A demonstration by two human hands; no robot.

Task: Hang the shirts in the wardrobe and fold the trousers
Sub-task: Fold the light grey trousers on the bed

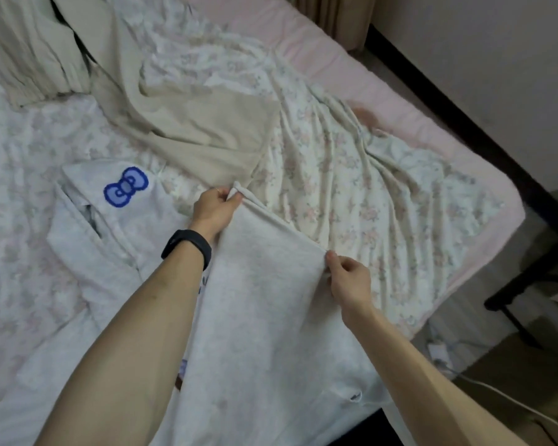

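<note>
A light grey garment (264, 310) lies spread on the bed in front of me; I cannot tell whether it is trousers or a shirt. My left hand (215, 209), with a black band on its wrist, pinches the far left corner of its top edge. My right hand (348, 280) pinches the far right corner of the same edge. Between the two hands that edge is pulled straight. To the left lies a white garment (110, 239) with a blue bow print. A beige garment (200, 136) lies crumpled farther up the bed.
A floral blanket (351, 185) covers the pink mattress (329, 59). Another beige cloth (36, 56) is heaped at the top left. Right of the bed are a dark bed frame edge (464, 123), a black stand (522, 284) and white cables (445, 355) on the floor.
</note>
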